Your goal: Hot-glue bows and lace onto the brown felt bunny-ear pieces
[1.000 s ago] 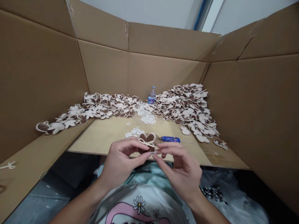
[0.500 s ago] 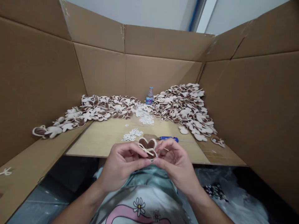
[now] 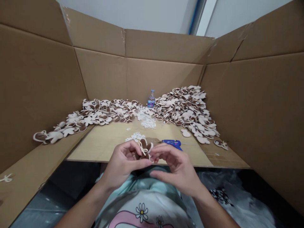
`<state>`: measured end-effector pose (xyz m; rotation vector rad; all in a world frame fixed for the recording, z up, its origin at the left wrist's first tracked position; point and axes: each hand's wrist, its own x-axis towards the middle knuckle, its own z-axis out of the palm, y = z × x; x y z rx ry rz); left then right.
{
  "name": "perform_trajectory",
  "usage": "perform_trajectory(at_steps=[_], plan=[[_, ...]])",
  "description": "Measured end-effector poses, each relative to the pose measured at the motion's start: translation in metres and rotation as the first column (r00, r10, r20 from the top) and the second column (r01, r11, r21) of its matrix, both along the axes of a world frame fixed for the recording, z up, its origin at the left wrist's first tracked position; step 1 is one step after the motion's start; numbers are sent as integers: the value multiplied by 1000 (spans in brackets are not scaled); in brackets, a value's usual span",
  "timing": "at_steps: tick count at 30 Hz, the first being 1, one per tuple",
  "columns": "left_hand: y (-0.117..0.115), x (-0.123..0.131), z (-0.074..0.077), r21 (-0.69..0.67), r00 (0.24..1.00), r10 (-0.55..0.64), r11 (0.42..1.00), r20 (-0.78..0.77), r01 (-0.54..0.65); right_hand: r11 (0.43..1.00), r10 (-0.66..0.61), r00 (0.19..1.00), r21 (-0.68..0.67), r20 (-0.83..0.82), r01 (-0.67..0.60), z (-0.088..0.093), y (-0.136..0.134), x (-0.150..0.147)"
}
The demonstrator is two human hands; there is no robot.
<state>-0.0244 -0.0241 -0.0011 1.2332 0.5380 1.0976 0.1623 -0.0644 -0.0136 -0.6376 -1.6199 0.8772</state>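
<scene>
Between thumb and fingers, my left hand [image 3: 127, 161] grips a small brown felt bunny-shaped piece [image 3: 144, 151] with white edging and a cream bow. The piece is tilted, its ears pointing up and to the right. At its right edge is my right hand [image 3: 173, 166], thumb spread well away from the fingers; its fingertips are close to the piece, and I cannot tell if they touch it. Behind the hands lie a blue glue gun [image 3: 171, 143] and a small heap of white tags [image 3: 136, 136].
Heaps of brown and white felt pieces rise at the back right [image 3: 182, 107] and back left [image 3: 109, 109]. A water bottle [image 3: 151, 99] stands between them, behind more white tags [image 3: 147, 122]. Cardboard walls [image 3: 163, 76] enclose the board [image 3: 99, 142]. One loose bow [image 3: 6, 178] lies far left.
My right thumb has come off the felt piece and the hand has opened. In my left hand the piece has tilted and shifted a little left. More of the glue gun shows.
</scene>
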Motion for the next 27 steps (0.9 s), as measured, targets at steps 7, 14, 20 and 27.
perform_trajectory(at_steps=[7,14,20,27], plan=[[1,3,1,-23,997,-42,999,-70,40,995,-100,965,37,242,94,8,3,11],[1,4,-1,-55,985,-50,998,-167,41,991,-103,962,-55,254,121,8,10,17],[3,4,-5,-64,956,-84,996,-280,69,968,22,979,-247,203,29,5,16,19],[8,1,-9,-86,928,-186,982,-321,168,925,41,992,-380,123,9,-7,29,19]])
